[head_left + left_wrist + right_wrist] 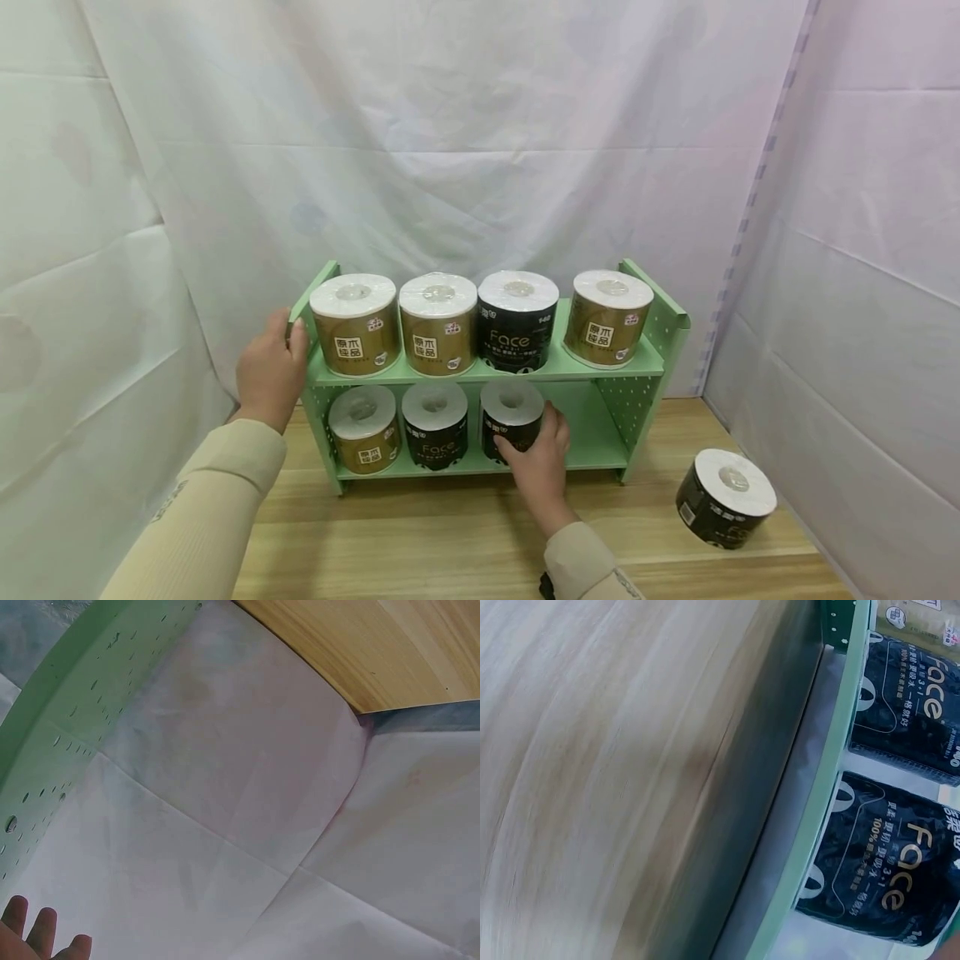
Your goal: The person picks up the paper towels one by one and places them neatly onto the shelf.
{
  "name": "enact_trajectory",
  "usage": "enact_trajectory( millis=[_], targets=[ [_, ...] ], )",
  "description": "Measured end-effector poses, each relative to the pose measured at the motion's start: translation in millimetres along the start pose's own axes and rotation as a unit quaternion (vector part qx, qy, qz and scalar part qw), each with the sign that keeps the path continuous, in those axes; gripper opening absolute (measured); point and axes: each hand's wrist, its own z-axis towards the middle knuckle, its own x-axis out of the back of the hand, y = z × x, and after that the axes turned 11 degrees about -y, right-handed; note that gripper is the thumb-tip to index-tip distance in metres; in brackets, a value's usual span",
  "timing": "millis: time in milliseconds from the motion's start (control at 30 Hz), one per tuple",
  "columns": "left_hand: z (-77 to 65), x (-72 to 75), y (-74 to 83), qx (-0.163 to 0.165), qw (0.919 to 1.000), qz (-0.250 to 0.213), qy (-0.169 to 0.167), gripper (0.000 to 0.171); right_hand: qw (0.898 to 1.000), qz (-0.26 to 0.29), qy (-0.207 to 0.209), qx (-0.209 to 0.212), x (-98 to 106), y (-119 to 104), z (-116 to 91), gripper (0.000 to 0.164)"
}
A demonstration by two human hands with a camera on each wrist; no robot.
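Observation:
My left hand (pixel 272 371) holds the left side panel of a green two-tier shelf (pixel 480 377) near its top front corner. In the left wrist view, fingertips (pixel 43 930) show beside the perforated panel (pixel 82 697). On the lower tier, my right hand (pixel 542 462) grips a black-wrapped toilet roll (pixel 512 404), thumb at its front and fingers at its right side. This roll (pixel 885 862) stands on the shelf; the hand is mostly out of the right wrist view. To its left stand another black roll (pixel 435 425) and a gold roll (pixel 365 429).
The upper tier carries a gold roll (pixel 355 325), a second gold roll (pixel 438 325), a black roll (pixel 517 321) and, past a gap, another gold roll (pixel 607 319). One black roll (pixel 726 498) sits on the wooden table (pixel 405 542) at right. White cloth (pixel 480 125) surrounds the table.

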Motion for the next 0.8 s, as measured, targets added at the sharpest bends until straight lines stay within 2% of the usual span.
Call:
enact_trajectory(
  millis=[200,400,800],
  targets=[
    [1.5,0.3,1.0,0.005,1.0,-0.003,-0.002,0.036,1.0,-0.004,-0.03,0.001,13,1,-3,0.094],
    [0.9,1.5,1.5,0.007,1.0,-0.004,-0.004,0.036,0.997,-0.033,-0.062,-0.011,25,4,-6,0.094],
    [1.0,1.4,0.8,0.002,1.0,0.002,-0.002,0.03,0.991,-0.089,-0.099,-0.009,47,6,-14,0.088]
  ],
)
